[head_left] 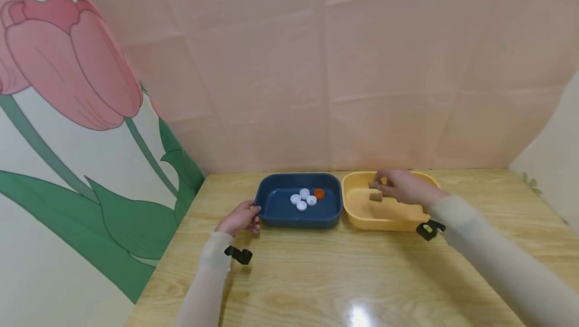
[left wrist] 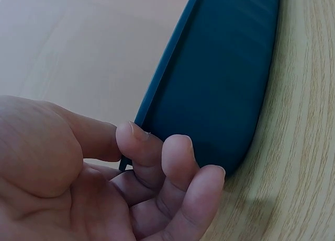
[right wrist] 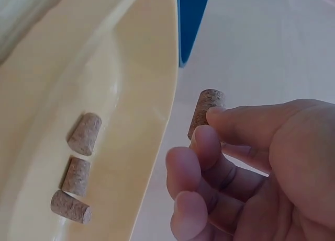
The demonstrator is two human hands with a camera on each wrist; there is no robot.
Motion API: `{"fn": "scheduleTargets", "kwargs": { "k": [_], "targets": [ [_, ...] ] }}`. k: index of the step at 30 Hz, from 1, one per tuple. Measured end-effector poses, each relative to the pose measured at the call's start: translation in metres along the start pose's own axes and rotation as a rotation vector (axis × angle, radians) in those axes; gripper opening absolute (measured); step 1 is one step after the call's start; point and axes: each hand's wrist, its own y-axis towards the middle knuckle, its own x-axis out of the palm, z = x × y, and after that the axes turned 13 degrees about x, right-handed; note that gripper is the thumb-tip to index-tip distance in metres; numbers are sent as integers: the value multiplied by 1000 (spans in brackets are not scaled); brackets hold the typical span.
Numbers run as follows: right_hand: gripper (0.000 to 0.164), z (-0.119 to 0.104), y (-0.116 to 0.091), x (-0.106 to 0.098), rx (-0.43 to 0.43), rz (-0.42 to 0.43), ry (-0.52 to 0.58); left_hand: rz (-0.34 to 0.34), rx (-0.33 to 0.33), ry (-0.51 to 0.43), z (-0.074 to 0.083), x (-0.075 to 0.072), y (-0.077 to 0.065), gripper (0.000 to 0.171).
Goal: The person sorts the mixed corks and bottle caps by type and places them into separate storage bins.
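Observation:
My left hand (head_left: pixel 239 218) pinches the left rim of a blue tray (left wrist: pixel 209 68) between thumb and fingers. Several white bottle caps (head_left: pixel 301 206) and one orange cap (head_left: pixel 318 194) lie inside that tray. Over the yellow tray (head_left: pixel 384 225), my right hand (head_left: pixel 404 186) holds a tapered cork stopper (right wrist: pixel 207 111) between thumb and fingertips. In the right wrist view, three more corks (right wrist: pixel 85 134) lie on the yellow tray's floor; in the head view one of these corks (head_left: pixel 375 197) shows just below the held one, and the hand covers the others.
The two trays stand side by side, nearly touching, on a wooden table (head_left: pixel 307 277). A pink cloth (head_left: pixel 325 76) hangs right behind them. To the left rises a wall with painted tulips (head_left: pixel 72 56). Black wrist cameras (head_left: pixel 238 254) are strapped over the sleeves.

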Motion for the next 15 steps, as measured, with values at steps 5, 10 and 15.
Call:
{"fn": "scheduleTargets", "kwargs": {
  "k": [5,10,15],
  "targets": [
    [22,1,12,-3,22,-29,-17,7,5,9,1,0,-1,41],
    [19,9,26,-1,37,-45,-30,7,2,-2,3,1,-2,40],
    [22,19,37,2,61,-47,-55,6,-2,-3,4,1,-3,38]
  ]
}}
